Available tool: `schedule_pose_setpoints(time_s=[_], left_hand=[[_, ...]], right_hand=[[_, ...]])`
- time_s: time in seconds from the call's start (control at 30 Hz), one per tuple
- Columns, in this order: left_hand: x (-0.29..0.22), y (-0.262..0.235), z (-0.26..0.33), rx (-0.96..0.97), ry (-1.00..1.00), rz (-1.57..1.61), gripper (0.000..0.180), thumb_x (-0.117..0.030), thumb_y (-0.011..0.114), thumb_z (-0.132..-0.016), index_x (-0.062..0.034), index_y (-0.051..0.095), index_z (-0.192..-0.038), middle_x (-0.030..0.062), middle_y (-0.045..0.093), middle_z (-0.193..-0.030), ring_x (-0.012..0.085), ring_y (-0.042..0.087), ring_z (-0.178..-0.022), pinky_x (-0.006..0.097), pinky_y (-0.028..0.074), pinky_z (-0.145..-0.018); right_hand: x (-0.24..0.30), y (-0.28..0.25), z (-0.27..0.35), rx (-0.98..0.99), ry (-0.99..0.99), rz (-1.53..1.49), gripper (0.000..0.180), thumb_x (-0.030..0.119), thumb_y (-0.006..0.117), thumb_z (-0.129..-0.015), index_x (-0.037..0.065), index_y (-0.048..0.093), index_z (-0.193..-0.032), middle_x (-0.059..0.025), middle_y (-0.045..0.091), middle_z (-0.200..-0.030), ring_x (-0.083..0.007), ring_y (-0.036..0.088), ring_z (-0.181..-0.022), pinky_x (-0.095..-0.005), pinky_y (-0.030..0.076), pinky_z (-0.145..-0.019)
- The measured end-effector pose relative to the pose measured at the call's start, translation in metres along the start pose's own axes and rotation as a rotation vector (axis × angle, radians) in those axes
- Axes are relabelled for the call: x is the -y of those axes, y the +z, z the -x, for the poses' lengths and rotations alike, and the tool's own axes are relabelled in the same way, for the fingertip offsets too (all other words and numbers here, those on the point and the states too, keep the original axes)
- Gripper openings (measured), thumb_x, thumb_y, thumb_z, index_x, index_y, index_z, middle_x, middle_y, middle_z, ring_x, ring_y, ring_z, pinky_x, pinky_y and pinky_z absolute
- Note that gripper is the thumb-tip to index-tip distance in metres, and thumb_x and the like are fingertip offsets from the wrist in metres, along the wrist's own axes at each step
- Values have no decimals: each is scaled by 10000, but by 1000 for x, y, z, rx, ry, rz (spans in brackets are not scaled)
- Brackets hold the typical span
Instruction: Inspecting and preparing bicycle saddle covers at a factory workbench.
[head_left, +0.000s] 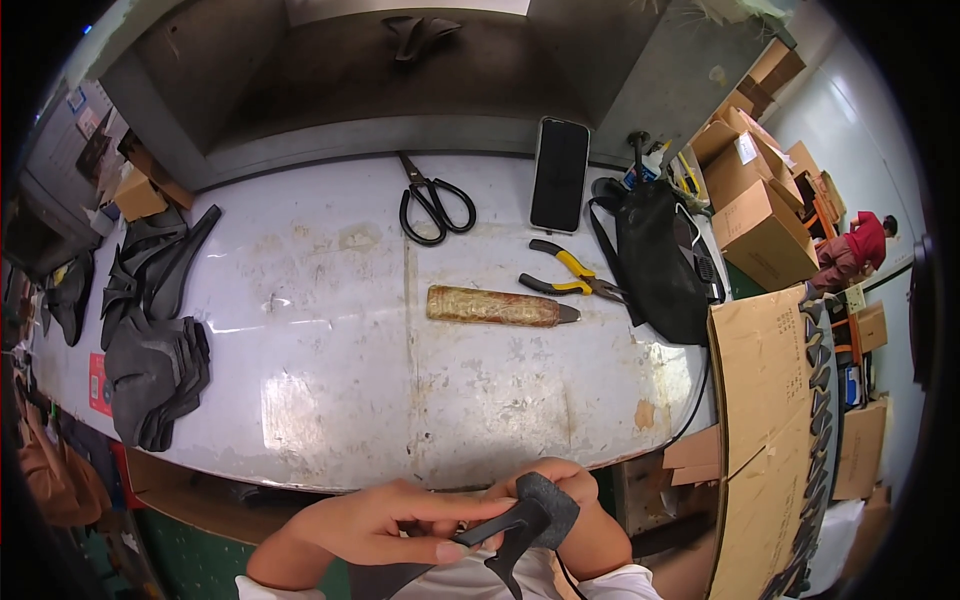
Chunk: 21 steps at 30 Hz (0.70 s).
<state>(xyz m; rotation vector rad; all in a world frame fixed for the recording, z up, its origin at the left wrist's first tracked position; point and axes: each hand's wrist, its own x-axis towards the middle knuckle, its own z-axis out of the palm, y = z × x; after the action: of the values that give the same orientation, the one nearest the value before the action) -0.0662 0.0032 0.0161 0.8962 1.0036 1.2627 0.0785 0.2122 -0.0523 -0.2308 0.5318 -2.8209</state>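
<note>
Close to my body, below the table's front edge, both hands hold a dark grey, soft-looking strap piece with narrow arms and a wide grainy end. My left hand pinches one narrow arm between thumb and fingers. Behind the wide end, my right hand is closed around the piece, which hides part of its fingers. On the tabletop ahead lie a tape-wrapped knife with a short blade tip, yellow-and-black pliers and black-handled scissors.
Stacked dark pieces lie at the table's left. A phone and a black bag rest at the back right. A grey metal housing stands behind. Cardboard flanks the right edge; a person is farther off.
</note>
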Motion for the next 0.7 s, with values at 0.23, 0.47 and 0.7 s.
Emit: schedule_pose_setpoints(time_s=[0.23,0.47,0.7], left_hand=[[2,-2,1,-4,-7,-22,565,-124,577,-965,-189,378,-1490,-36,432,-641,54,348,-598,217,318,-530],[-2,0,-5,-27,-21,-56,541,-63,606,-942,-74,425,-1451,-20,477,-601,39,347,-557,228,294,-488],[-8,9,-8,-153,153,-286,517,-65,652,-901,-108,513,-1398,82,659,-730,161,523,-517,258,414,-522]], right_hand=[[14,-8,-7,-37,-205,754,179,62,685,-848,-83,671,-953,-211,686,-913,-244,662,-776,-315,501,-677],[0,-8,-7,-195,-355,655,164,59,767,-806,-33,633,-783,-136,679,-728,-154,629,-611,-262,470,-554],[-1,4,-7,-312,-205,725,233,27,715,-785,-31,544,-637,-123,562,-541,-243,561,-491,-369,470,-494]])
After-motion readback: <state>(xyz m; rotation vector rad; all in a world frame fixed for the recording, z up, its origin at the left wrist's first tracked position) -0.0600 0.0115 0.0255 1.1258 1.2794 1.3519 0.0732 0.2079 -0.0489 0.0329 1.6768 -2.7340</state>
